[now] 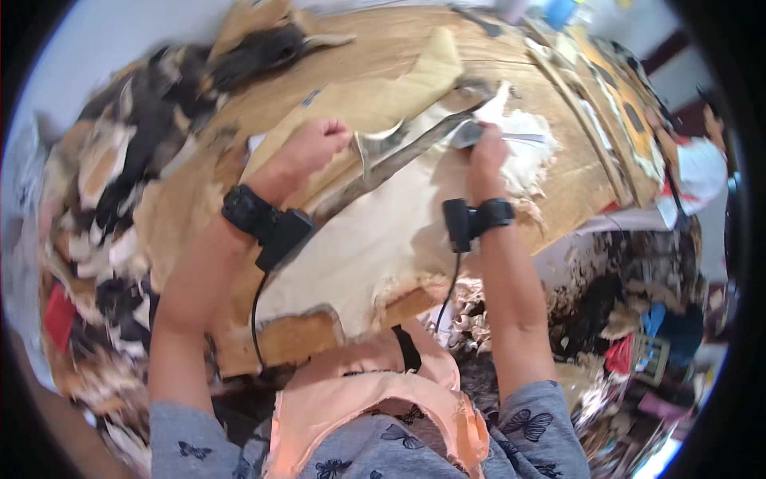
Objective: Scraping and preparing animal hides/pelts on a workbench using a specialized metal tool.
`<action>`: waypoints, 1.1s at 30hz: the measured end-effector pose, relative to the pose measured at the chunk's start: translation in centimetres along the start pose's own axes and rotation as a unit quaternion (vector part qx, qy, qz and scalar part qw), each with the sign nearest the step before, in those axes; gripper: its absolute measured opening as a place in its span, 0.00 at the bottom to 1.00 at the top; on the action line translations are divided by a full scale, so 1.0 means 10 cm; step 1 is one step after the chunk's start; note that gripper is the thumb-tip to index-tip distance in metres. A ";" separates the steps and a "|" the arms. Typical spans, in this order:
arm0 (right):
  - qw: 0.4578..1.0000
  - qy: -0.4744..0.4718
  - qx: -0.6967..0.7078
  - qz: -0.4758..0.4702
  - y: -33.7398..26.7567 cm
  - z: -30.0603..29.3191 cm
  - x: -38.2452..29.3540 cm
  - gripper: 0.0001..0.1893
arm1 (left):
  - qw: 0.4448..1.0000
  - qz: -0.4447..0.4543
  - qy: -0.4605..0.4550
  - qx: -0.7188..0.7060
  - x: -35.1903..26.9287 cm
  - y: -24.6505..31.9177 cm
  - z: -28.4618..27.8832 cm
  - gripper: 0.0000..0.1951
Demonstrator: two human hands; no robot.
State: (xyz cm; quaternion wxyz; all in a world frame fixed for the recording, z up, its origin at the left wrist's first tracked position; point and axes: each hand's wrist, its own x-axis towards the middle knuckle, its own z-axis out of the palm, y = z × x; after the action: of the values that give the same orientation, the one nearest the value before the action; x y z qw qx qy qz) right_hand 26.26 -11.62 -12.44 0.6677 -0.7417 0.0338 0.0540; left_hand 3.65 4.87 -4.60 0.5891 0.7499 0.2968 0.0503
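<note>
A pale, skin-side-up fur pelt (371, 239) lies across the wooden board (589, 206) before me, a strip of dark fur showing along its turned edge. My left hand (317, 146) is closed at that edge, where a flap of the pelt stands raised beside my fingers. In my right hand (489, 152) is a flat metal tool, perhaps a knife (523, 138), over the pelt's far right part. Motion blur hides its exact shape. A tan paper pattern (383, 99) lies beyond the pelt, partly behind my left hand.
Dark fur pieces (143, 138) are heaped along the left side. Wooden strips (577, 120) lie at the board's right edge. Scraps (473, 311) fill the space below right. Another person (697, 164) is at the far right. Cables hang from both my wrist devices.
</note>
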 end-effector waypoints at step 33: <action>0.670 -0.367 -0.460 -0.452 -0.38 -0.87 0.47 0.24 | 0.917 -0.148 0.257 0.266 -1.70 -0.56 0.27 0.13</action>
State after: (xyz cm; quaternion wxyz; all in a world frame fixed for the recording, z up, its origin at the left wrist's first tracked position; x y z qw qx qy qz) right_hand 31.70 -19.77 -8.42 0.1433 -0.7999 -0.5823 0.0220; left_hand -11.29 -5.30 -5.86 0.2720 0.7877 0.5479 0.0725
